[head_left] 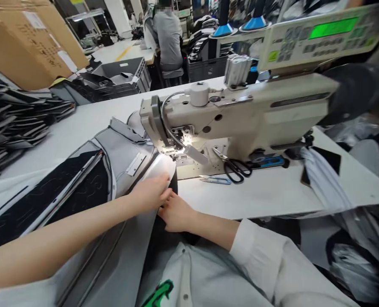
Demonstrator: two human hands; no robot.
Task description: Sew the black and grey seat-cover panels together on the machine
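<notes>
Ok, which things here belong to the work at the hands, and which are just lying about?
At the hands: left hand, right hand, grey garment with black lining, sewing machine.

Lying about: black-handled scissors, thread snips, stack of dark garment pieces, cardboard box.

Left hand [149,194] and right hand [176,214] on a grey garment panel [125,157] beside an industrial sewing machine [240,111]

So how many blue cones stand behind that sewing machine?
2: a blue cone and a second blue cone, side by side beyond the sewing machine. More may hide behind its control panel.
</notes>
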